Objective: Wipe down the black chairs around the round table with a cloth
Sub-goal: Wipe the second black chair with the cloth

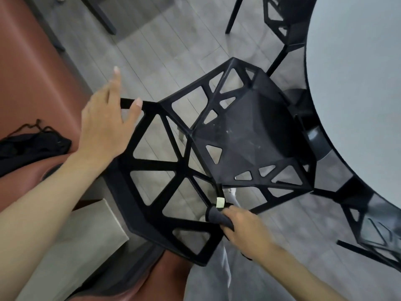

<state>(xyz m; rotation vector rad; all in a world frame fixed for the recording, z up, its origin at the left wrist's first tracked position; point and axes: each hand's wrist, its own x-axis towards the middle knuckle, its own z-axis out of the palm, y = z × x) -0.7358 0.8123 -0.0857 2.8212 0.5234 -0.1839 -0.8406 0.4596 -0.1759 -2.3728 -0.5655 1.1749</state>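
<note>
A person leans over a black chair [217, 148] drawn up beside the round table [358, 72], its seat facing the tabletop's edge and its open-lattice back nearest the camera. The left hand [106, 124] rests on the top rail of the chair's back, fingers relaxed, thumb hooked over the rail and index finger lifted clear. The right hand [245, 229] grips a dark grey cloth [217, 215], bunched in curled fingers and pressed against the lower corner of the chair's back, where back and seat meet; a small pale tag [220, 202] shows at the cloth's upper edge. Dusty smears mark the seat. A second chair [280, 20] stands beyond the first one, against the table, and a third chair [373, 231] sits on the first chair's right, partly under the tabletop. Left of the chair, a brown bench [30, 72] carries a crumpled black garment [28, 146].
</note>
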